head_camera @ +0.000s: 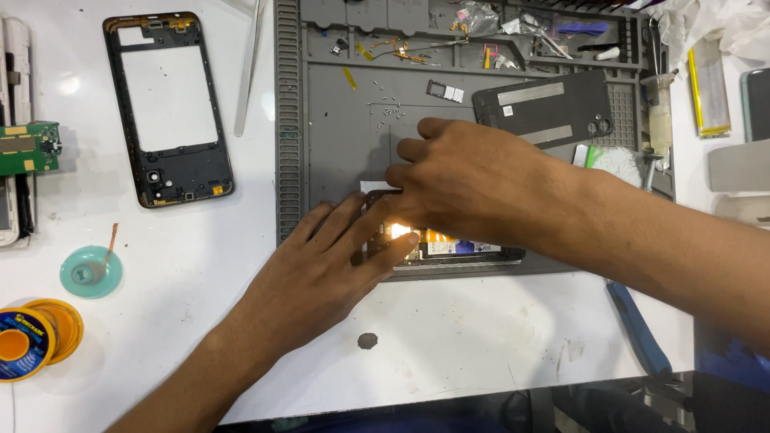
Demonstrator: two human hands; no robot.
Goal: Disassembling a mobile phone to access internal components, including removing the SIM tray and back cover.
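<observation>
Opened phone [461, 247] lying at the near edge of the grey repair mat [337, 160] on the white surface [449, 337]. Left hand [321, 269] rests flat, fingers spread, steadying it; right hand [469, 180] covers it, fingers curled, apparently pressing. Even, light pressure is advisable; loose screws [387, 108] lie nearby.

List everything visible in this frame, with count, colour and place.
grey rubber repair mat: one, grey, centre of the white table
opened phone body: one, dark, on the mat's near edge under both hands
black phone mid-frame: one, black, on the table left of the mat
black back cover: one, black, on the mat at right
small loose screws: several, silver, on the mat at centre
green circuit board: one, green, far left
teal round dish: one, teal, left
yellow solder-wick spools: two, yellow, lower left
blue-handled tool: one, blue, lower right
left hand: fingers flat on the phone body
right hand: resting over the phone body
</observation>
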